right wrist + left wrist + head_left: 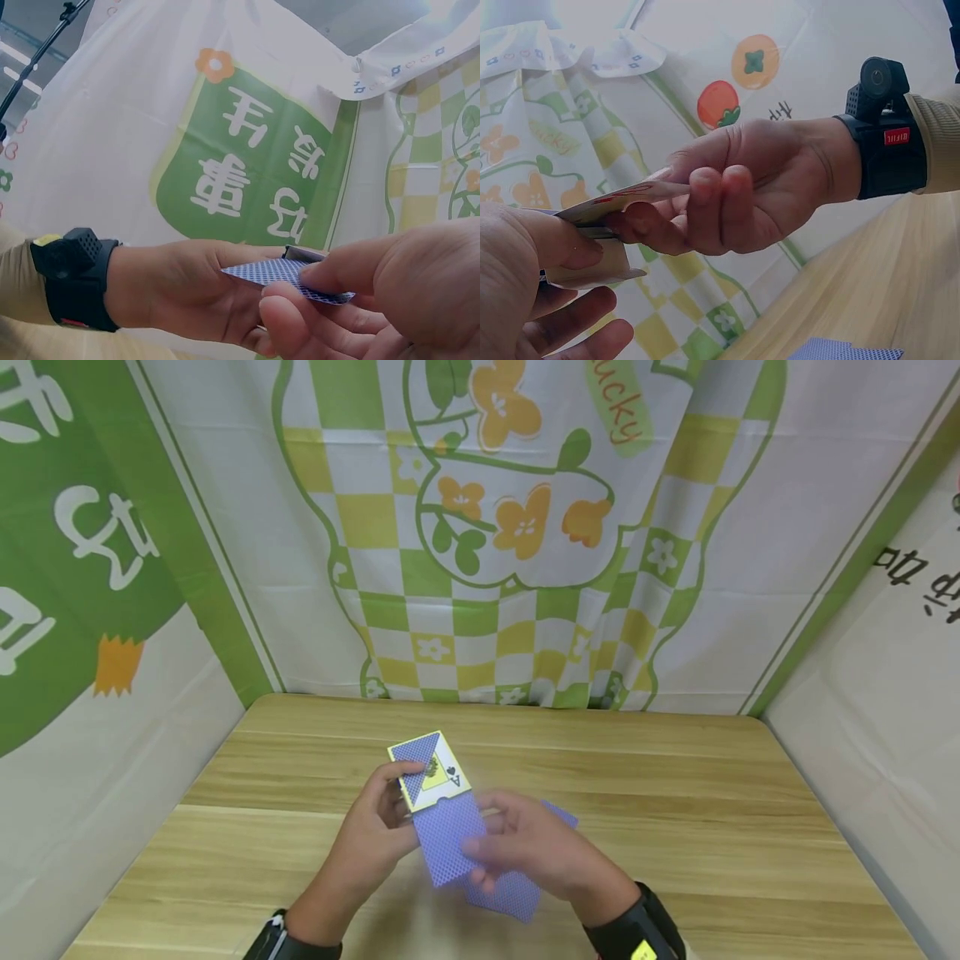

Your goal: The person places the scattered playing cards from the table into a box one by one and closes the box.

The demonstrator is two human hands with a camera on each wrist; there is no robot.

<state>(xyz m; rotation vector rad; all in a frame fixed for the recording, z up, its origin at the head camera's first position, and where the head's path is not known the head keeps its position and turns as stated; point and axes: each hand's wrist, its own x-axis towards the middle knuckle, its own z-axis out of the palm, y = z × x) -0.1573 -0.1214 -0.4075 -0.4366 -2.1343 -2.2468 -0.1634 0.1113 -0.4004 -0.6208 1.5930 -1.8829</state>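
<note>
The box (pixel 442 768) is at the centre of the frame in the head view, slightly below the middle, tilted above the worktop (pixel 675 777). Its face carries a blue pattern and an "A" mark; its notched end points toward the lower right. The left hand (pixel 371 818) holds the box from the left side, fingers and thumb closed about its edges.

One blue-backed card (pixel 448 839) extends from the notched end of the box. The depth of the card inside the box cannot be told, nor can any further contents be seen. In the left wrist view, a flap stands out at the box's end, and the card's underside shows red print.

The right hand (pixel 525 843) pinches the card at its right edge: thumb on the upper face, fingers below.

Loose cards (pixel 510 897), backs up, lie on the worktop at lower centre, partly covered by the right hand. A strap (pixel 637 927) with a small camera encircles the right wrist. A checkered curtain (pixel 517 643) hangs behind the worktop, at upper centre.
</note>
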